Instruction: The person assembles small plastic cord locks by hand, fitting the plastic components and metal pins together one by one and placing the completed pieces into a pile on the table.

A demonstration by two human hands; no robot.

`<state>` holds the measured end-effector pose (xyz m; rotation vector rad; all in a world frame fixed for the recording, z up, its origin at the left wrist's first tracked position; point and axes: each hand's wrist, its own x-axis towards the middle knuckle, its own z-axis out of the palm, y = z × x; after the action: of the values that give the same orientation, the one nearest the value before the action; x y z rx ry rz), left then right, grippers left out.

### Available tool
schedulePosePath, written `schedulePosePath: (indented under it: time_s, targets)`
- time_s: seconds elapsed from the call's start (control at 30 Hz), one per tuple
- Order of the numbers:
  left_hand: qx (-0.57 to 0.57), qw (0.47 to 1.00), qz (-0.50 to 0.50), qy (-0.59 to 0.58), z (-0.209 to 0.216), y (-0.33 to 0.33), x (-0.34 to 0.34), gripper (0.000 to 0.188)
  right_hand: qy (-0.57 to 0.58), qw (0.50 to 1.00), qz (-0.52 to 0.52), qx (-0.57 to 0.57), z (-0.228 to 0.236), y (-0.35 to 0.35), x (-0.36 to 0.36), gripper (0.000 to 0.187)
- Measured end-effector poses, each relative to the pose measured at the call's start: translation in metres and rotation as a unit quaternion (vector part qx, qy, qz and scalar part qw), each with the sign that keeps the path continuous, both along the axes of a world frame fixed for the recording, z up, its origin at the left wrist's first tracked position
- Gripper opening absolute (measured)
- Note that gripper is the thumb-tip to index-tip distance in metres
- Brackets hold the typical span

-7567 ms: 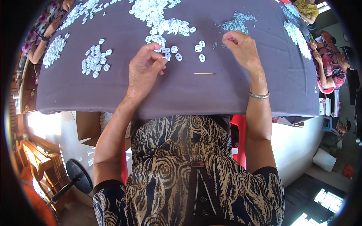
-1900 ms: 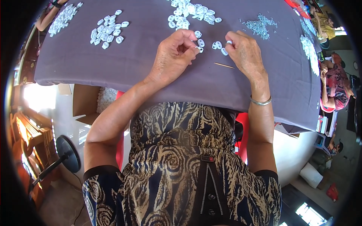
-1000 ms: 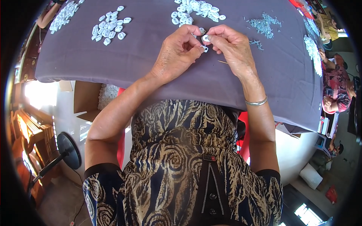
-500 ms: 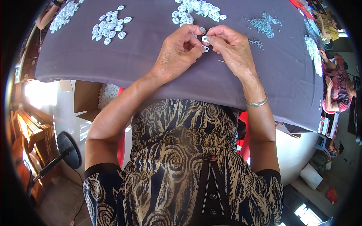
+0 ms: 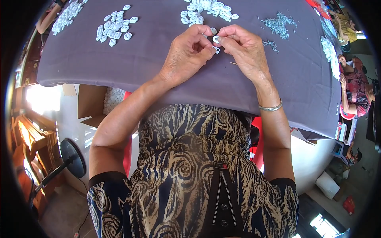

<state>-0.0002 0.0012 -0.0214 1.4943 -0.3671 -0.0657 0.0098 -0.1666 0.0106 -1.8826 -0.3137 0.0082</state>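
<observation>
At the upper left of the frame, a heap of small white oval plastic pieces lay on the counter under its grey-purple cloth, and a looser cluster of white oval pieces lay right of it. The left hand reached in from the lower left to the upper centre, thumb and forefinger curled, gripping the lower white plastic piece with a dark hole at the thumb tip. That piece stuck out toward the right of the frame; its long axis seemed to run roughly left to right, though the thumb hid its left end.

Just above it in the frame, the upper white oval plastic piece was pinched in the right hand's fingertips. Its visible end pointed left, toward the left hand, its long axis apparently close to level; the thumb covered the rest. Each piece was nearest the hand that gripped it, one above the other in the narrow gap between the hands. Whether anything joined them was too small to tell.

A thin wooden pick showed its tip, pointing left, beside the right hand. Farther right lay small silvery metal pins or screws.
</observation>
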Motion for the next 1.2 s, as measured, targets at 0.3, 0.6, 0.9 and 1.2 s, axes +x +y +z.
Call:
schedulePosePath:
  time_s: [0.3, 0.6, 0.9, 1.2]
  targets:
    - [0.001, 1.000, -0.001, 0.002, 0.001, 0.001, 0.001, 0.030, 0.012, 0.999, 0.016, -0.050, -0.003, -0.002, 0.001, 0.007]
    - [0.000, 1.000, 0.011, 0.002, -0.001, 0.002, 0.001, 0.028, 0.008, 0.998, 0.036, -0.053, -0.006, -0.001, 0.001, 0.006]
    - [-0.035, 0.999, 0.000, 0.033, 0.003, 0.005, 0.002, 0.026, -0.028, 0.995, 0.062, -0.078, 0.005, 0.001, -0.007, 0.017]
    - [-0.048, 0.998, -0.021, 0.043, 0.004, 0.007, 0.003, 0.021, -0.118, 0.983, 0.040, -0.132, 0.005, 0.005, -0.009, 0.024]
